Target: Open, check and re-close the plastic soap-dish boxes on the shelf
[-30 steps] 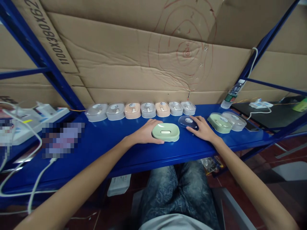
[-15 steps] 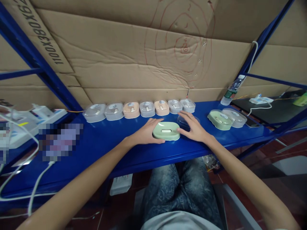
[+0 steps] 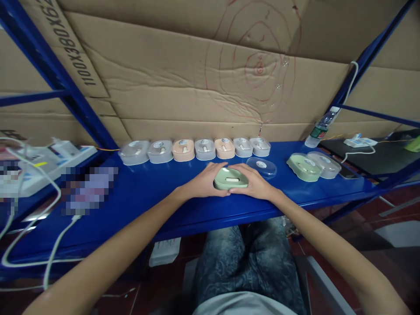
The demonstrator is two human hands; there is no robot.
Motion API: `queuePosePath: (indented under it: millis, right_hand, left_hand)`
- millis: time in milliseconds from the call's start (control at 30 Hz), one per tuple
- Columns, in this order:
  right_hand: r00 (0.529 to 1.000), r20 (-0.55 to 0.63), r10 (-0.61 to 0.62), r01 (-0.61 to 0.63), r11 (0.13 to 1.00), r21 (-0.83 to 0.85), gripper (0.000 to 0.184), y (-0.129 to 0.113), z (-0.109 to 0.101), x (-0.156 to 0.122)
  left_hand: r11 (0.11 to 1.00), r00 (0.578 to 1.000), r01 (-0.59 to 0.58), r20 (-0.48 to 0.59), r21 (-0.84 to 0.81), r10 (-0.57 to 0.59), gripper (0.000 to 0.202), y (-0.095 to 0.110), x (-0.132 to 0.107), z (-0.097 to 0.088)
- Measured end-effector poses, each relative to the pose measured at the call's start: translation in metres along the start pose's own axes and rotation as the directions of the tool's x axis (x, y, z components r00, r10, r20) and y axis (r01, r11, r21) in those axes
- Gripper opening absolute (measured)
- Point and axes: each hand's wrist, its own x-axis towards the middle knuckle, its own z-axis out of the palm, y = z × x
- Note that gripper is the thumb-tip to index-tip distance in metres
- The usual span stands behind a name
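Note:
A green soap box base (image 3: 230, 177) with a small white piece in it rests on the blue shelf (image 3: 157, 192). My left hand (image 3: 205, 181) grips its left side, fingers curled round it. My right hand (image 3: 254, 183) grips its right side the same way. A clear lid (image 3: 261, 166) lies on the shelf just right of my right hand, apart from it.
Several closed soap boxes, grey and peach, form a row (image 3: 195, 148) along the cardboard back wall. A green box (image 3: 303, 166) and a clear one (image 3: 324, 162) sit to the right, near a water bottle (image 3: 320, 127). Power strips and white cables (image 3: 42, 166) lie at left.
My right hand let go of the clear lid, left it on the shelf, and moved left onto the green base. My left hand stayed on the base.

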Motion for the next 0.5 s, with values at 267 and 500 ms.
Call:
queuePosePath:
  millis: [267,500]
  right_hand:
    - [0.99,-0.125,0.065,-0.058,0.997,0.059,0.07,-0.004,0.002,0.001]
    - [0.943,-0.317,0.099,-0.108,0.994,-0.01,0.048,0.006,-0.011,-0.006]
  left_hand:
    - [0.995,0.997,0.073,0.012,-0.068,-0.073,0.123,0.0,0.0,-0.002]
    - [0.994,0.998,0.063,-0.021,-0.094,-0.065,0.131,-0.007,0.0,-0.004]
